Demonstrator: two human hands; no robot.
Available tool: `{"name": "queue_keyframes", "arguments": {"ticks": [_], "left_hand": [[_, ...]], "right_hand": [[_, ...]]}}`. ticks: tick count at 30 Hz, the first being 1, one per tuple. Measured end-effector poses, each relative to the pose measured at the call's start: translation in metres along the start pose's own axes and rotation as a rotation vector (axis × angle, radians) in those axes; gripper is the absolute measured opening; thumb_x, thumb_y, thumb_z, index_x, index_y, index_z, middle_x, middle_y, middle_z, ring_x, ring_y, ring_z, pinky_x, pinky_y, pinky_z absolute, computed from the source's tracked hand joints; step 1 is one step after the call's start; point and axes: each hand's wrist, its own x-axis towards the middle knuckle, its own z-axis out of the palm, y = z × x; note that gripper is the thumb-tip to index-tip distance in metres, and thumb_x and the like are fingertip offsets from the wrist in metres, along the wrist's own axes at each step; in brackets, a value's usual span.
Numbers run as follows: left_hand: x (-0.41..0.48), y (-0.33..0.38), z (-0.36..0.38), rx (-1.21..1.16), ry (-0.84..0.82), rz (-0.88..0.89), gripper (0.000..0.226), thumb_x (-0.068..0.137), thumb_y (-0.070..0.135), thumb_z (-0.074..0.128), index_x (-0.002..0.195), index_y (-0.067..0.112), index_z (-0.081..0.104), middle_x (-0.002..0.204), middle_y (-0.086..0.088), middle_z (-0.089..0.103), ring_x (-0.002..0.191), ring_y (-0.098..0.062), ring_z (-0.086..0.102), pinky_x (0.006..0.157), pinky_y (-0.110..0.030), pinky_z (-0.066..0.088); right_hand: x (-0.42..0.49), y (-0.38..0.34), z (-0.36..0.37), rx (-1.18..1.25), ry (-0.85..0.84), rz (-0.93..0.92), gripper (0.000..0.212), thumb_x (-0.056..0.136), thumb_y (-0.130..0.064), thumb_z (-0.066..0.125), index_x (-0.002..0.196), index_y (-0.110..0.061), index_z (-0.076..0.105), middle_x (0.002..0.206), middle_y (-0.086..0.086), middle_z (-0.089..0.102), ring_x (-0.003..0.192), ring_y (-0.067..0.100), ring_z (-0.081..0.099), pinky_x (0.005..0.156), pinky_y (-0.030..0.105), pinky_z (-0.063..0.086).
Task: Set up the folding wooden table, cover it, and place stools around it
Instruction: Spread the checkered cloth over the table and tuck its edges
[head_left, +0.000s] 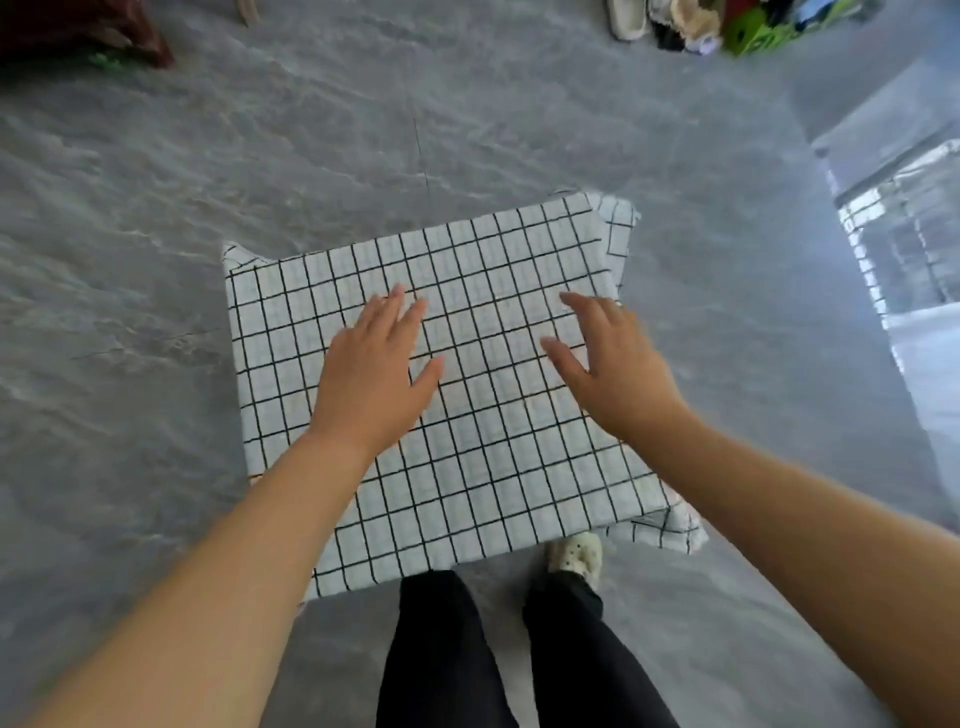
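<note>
A white cloth with a black grid pattern (493, 467) lies spread over the small table, hiding its top completely; its corners hang down at the far right and near right. My left hand (376, 371) lies flat on the cloth left of centre with straight fingers. My right hand (610, 364) is over the cloth right of centre, fingers spread and straight. Neither hand holds anything. No stools are in view.
Grey marbled floor (156, 260) surrounds the table. My legs in black trousers and a spotted slipper (574, 558) stand at the near edge. Shoes and a green box (748, 36) lie far right, a dark red bag (78, 31) far left, bright window reflection at right.
</note>
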Motion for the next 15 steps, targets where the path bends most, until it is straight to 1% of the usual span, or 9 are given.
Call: {"name": "queue_keyframes", "arguments": {"ticks": [2, 4, 6, 9, 11, 15], "left_hand": [[-0.023, 0.037, -0.032, -0.056, 0.008, 0.019, 0.062, 0.095, 0.05, 0.037, 0.149, 0.023, 0.022, 0.158, 0.004, 0.013, 0.144, -0.015, 0.016, 0.112, -0.037, 0.022], [-0.043, 0.066, -0.062, -0.069, 0.044, 0.077, 0.061, 0.094, 0.049, 0.039, 0.148, 0.024, 0.024, 0.156, 0.004, 0.02, 0.142, -0.015, 0.02, 0.111, -0.036, 0.024], [-0.062, 0.09, -0.086, -0.054, 0.082, 0.173, 0.06, 0.094, 0.049, 0.04, 0.147, 0.023, 0.027, 0.154, 0.004, 0.025, 0.141, -0.014, 0.023, 0.111, -0.036, 0.025], [-0.094, 0.112, -0.119, -0.079, 0.104, 0.294, 0.062, 0.093, 0.05, 0.041, 0.147, 0.023, 0.026, 0.154, 0.006, 0.025, 0.141, -0.013, 0.023, 0.109, -0.033, 0.027], [-0.113, 0.119, -0.14, -0.07, 0.108, 0.378, 0.065, 0.093, 0.051, 0.041, 0.148, 0.023, 0.024, 0.155, 0.005, 0.023, 0.142, -0.013, 0.021, 0.11, -0.033, 0.026], [-0.152, 0.124, -0.181, -0.025, 0.084, 0.542, 0.069, 0.091, 0.051, 0.044, 0.149, 0.022, 0.02, 0.156, 0.003, 0.021, 0.142, -0.015, 0.022, 0.11, -0.037, 0.026]], "right_hand": [[-0.041, -0.006, -0.045, -0.026, 0.016, -0.001, 0.056, 0.094, -0.046, 0.046, 0.141, -0.017, 0.037, 0.142, -0.001, 0.041, 0.133, 0.019, 0.034, 0.101, 0.034, 0.037], [-0.078, -0.016, -0.08, -0.056, 0.046, -0.009, 0.061, 0.092, -0.049, 0.048, 0.142, -0.017, 0.035, 0.144, -0.003, 0.039, 0.133, 0.018, 0.034, 0.1, 0.035, 0.039], [-0.111, -0.027, -0.11, -0.079, 0.103, 0.022, 0.067, 0.089, -0.053, 0.051, 0.143, -0.017, 0.034, 0.145, -0.002, 0.038, 0.133, 0.019, 0.035, 0.102, 0.034, 0.037], [-0.16, -0.05, -0.141, -0.082, 0.215, 0.101, 0.079, 0.083, -0.059, 0.055, 0.145, -0.017, 0.03, 0.149, -0.001, 0.034, 0.136, 0.02, 0.031, 0.107, 0.034, 0.031], [-0.19, -0.067, -0.155, -0.046, 0.292, 0.179, 0.085, 0.08, -0.06, 0.058, 0.147, -0.018, 0.026, 0.151, -0.001, 0.031, 0.137, 0.02, 0.029, 0.109, 0.035, 0.029], [-0.253, -0.098, -0.176, 0.015, 0.433, 0.327, 0.083, 0.081, -0.058, 0.059, 0.147, -0.018, 0.028, 0.151, 0.001, 0.031, 0.137, 0.023, 0.03, 0.109, 0.037, 0.029]]}}
